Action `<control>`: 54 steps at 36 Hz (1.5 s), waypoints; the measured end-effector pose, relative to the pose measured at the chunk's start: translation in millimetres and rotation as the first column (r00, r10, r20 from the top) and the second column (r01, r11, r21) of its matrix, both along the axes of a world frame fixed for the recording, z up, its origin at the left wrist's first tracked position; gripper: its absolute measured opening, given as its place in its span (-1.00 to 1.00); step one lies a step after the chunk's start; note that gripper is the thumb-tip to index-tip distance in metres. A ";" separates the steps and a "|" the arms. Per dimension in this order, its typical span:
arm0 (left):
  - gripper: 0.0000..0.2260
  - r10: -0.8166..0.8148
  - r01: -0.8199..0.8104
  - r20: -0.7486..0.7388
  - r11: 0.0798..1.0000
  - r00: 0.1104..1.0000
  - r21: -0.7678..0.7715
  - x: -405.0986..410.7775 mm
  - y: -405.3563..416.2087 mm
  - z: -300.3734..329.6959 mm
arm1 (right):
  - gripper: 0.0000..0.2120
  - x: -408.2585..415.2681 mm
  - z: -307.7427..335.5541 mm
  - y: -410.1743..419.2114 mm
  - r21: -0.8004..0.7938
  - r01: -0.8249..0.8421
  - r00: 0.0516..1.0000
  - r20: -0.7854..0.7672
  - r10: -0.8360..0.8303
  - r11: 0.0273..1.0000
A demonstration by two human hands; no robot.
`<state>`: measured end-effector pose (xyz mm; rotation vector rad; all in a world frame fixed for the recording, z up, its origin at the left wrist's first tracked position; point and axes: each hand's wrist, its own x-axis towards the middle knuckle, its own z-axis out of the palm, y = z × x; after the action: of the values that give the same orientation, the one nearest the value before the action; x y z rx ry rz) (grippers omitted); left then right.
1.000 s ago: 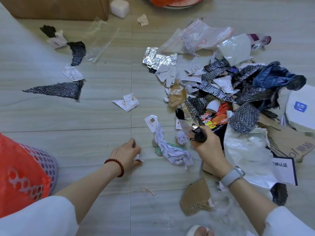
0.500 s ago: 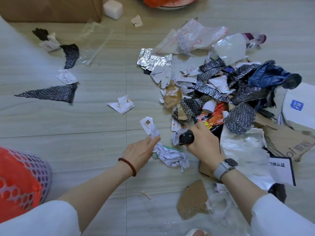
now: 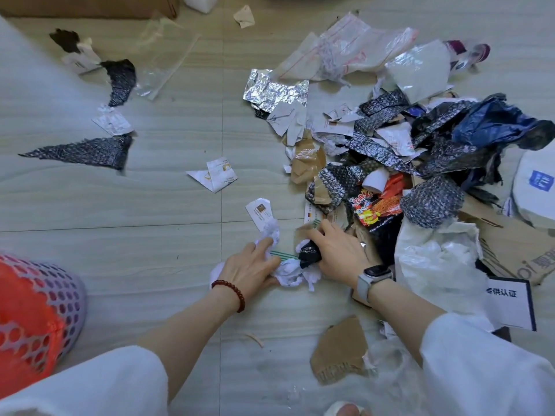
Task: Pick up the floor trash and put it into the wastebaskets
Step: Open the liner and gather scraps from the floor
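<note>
Head view: left hand (image 3: 255, 265) closed over white crumpled paper (image 3: 288, 274) on floor; right hand (image 3: 336, 250) grip holds black scrap (image 3: 309, 254) (gathering handful, likely one trip) to wastebasket (image 3: 39, 310) at left.

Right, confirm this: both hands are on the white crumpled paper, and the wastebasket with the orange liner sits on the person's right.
Not quite. The head view shows the wastebasket on the person's left. The left hand and right hand are on the white crumpled paper, as stated.
</note>
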<state>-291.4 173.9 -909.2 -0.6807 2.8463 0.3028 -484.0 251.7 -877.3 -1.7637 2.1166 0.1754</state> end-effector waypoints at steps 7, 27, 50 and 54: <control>-0.60 -0.104 0.104 -0.003 0.994 0.995 -0.029 0.9 -6.7 9.4 | -0.80 3.9 4.6 7.9 -0.137 0.299 0.942 0.202 -0.269 0.944; -0.63 0.306 -0.256 -0.434 0.951 0.847 0.171 -0.1 -80.3 138.2 | -0.79 22.5 100.6 -48.7 -0.015 0.779 0.349 0.842 -0.412 0.627; -0.68 0.319 -0.560 -0.564 0.762 0.762 -0.326 268.7 -128.1 297.9 | -0.92 230.3 245.1 -193.8 -0.131 0.415 0.202 0.978 0.050 0.900; -0.62 0.363 -0.504 -0.368 0.746 0.856 -0.435 314.1 -107.3 264.9 | -0.92 283.0 236.5 -197.0 -0.216 0.365 0.253 0.959 0.126 0.906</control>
<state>22.8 66.5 -644.3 -1.5389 2.9880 -0.3754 -201.0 54.7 -640.8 -1.2142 1.2757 -1.2200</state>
